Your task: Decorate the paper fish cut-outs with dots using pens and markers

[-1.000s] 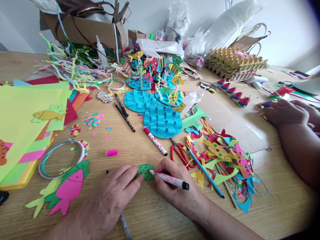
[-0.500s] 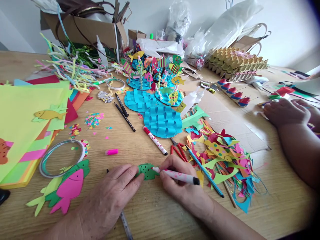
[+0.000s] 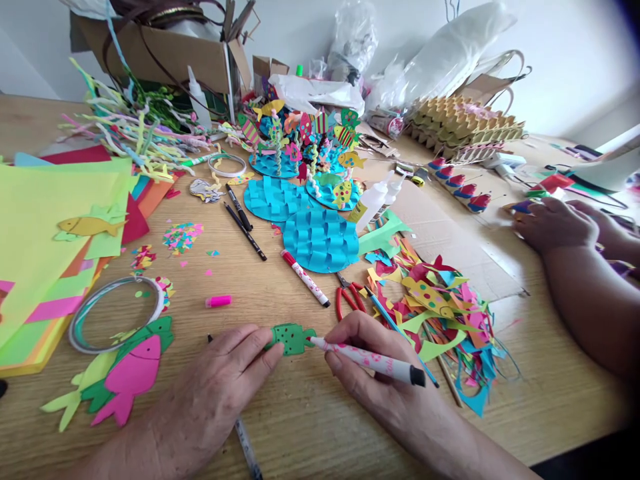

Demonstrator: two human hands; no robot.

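A small green paper fish with dark dots lies near the table's front, its left end under the fingers and thumb of my left hand. My right hand is closed around a white felt-tip marker with pink print and a black end. The marker's tip is at the fish's right end, the tail. A pink marker cap rests above my left hand. Partly under that hand lies a pen. Pink and green paper fish are stacked at the left, beside rolls of tape.
Red-handled pliers, a red-capped marker and a blue pen lie beyond my right hand. Paper scraps are heaped at the right. Blue woven paper discs stand mid-table. Another person's arm rests at far right.
The marker in my right hand has moved right along the green fish, from its body to its tail, uncovering the tail. My left hand keeps its hold. The view has shifted slightly.
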